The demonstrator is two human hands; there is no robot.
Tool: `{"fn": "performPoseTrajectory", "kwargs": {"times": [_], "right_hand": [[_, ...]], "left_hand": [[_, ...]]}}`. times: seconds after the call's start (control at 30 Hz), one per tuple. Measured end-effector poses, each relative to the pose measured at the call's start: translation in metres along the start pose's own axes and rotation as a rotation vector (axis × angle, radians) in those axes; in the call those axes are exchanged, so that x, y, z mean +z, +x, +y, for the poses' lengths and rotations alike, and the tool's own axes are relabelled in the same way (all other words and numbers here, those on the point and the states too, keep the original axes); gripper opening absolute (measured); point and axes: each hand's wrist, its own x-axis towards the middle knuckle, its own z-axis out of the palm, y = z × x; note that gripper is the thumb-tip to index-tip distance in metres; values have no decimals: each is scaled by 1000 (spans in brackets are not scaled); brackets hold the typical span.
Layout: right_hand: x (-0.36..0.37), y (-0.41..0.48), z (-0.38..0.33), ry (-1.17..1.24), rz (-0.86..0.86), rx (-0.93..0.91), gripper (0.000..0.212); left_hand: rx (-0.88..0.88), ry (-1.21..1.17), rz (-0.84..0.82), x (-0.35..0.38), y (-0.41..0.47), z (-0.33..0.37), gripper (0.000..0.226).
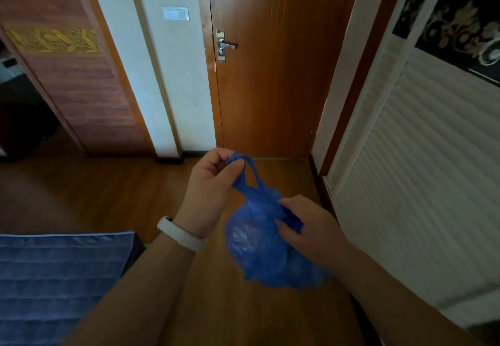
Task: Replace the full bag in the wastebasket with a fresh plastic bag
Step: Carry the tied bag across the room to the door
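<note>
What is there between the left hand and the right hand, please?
In the head view, a stretch of the blue bag lies between them: its handle loop runs from the left hand down to the bunched neck at the right hand.

blue plastic bag (259,248), bulging full, handle loops gathered up, hanging above floor

The room is dim, lit softly from the right, where the white louvred wardrobe door (422,172) is brightest. The far-left opening is nearly black. Wide-angle distortion bows the edges; the brown wooden door (276,75) looks slightly motion-blurred.
</note>
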Motion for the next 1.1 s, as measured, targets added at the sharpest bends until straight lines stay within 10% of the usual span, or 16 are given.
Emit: {"fn": "performPoseTrajectory", "kwargs": {"times": [1.1], "right_hand": [[145, 467, 125, 123, -258, -160, 34]], "left_hand": [[-109, 87, 363, -169, 381, -104, 11]]}}
